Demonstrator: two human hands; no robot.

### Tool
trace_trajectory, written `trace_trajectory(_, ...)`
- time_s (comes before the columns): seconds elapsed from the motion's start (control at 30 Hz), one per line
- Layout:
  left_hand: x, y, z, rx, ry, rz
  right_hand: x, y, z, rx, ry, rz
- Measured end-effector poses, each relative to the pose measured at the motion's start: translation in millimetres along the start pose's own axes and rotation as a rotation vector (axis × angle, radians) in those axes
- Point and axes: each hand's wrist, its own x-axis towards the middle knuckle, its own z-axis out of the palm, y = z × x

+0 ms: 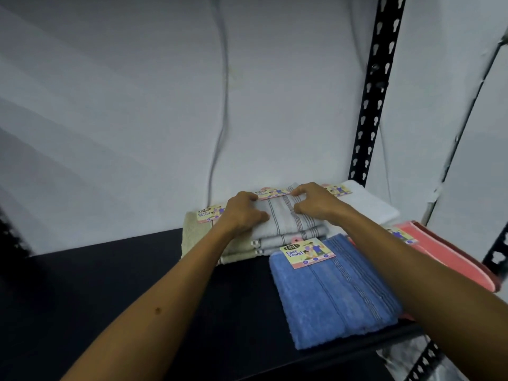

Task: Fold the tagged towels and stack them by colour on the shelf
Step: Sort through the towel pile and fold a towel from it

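Beige towel stack (203,237) sits just left of the left hand (242,215), partly under its wrist. Left hand grips the left edge of the top grey striped towel (286,218), fingers curled. Right hand (316,202) pinches the same towel's far right corner by its tag (272,193). Grey stack lies between both hands. Blue face towel (335,292) under right forearm, white towel (365,202) and coral towels (450,251) beyond it, all on the black shelf (137,270).
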Motion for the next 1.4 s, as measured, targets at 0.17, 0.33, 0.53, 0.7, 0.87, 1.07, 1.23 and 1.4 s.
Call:
trace_trajectory(0.17, -3, 4, 4, 0.206, -0.029, 0.109, 1, -1, 3, -0.185, 0.016, 0.004)
trace_trajectory(0.33, -3, -4, 8, 0.474, -0.012, 0.188, 2, -7, 19, -0.532, 0.228, -0.117)
trace_trajectory(0.53, -15, -30, -5, 0.397, 0.05, 0.238, 15, 2, 44, -0.655, -0.086, -0.271)
trace_trajectory(0.7, -24, -57, -5, 0.63, -0.07, 0.19, 12, 13, 41, -0.709, -0.131, -0.269)
trace_trajectory(0.87, -25, -58, -3, 0.646, -0.079, 0.163, 11, 18, 43, -0.733, -0.127, -0.272)
trace_trajectory(1.07, -27, -54, 3, 0.632, -0.112, 0.123, 10, 17, 46, -0.779, -0.132, -0.278)
trace_trajectory(1.23, -29, -51, 4, 0.628, -0.142, 0.125, 11, 13, 45, -0.648, -0.142, -0.26)
trace_trajectory(1.4, -22, -47, -5, 0.59, -0.227, 0.085, -11, 8, 11, -0.177, -0.037, -0.3)
